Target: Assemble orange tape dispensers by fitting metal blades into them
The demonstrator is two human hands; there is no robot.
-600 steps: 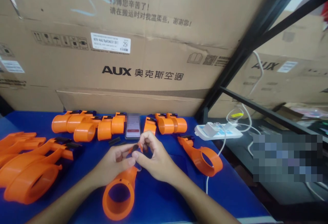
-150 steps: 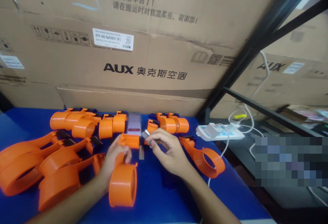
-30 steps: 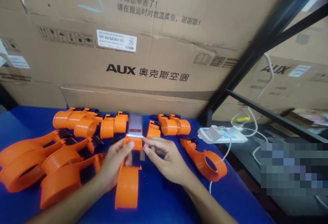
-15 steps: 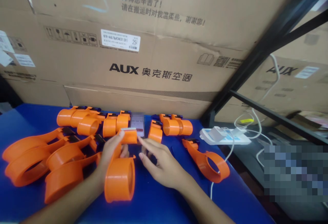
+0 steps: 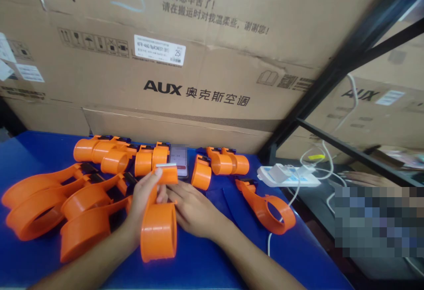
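Note:
My left hand [image 5: 145, 197] is wrapped round the handle of an orange tape dispenser [image 5: 158, 232]. A pale metal strip runs along its top, and its wide ring hangs down towards me. Close against its far right side is my right hand [image 5: 194, 206], fingers drawn together and curled. Its fingertips are hidden behind the dispenser and the left fingers, so what they grip cannot be seen. Left of my hands lie several similar orange dispensers [image 5: 84, 232] with dark ends.
More orange dispensers [image 5: 221, 164] line the back of the blue table [image 5: 205, 268]. A phone [image 5: 179, 159] stands among them. One dispenser [image 5: 273, 212] lies right, near a white power strip [image 5: 285, 176] with cables. A large cardboard box [image 5: 198, 69] rises behind; a black metal frame [image 5: 318, 82] slants at right.
My right hand has moved left and closed in behind the dispenser; its fingers were more apart before. The left hand keeps its hold, with the dispenser's ring slightly further right in view.

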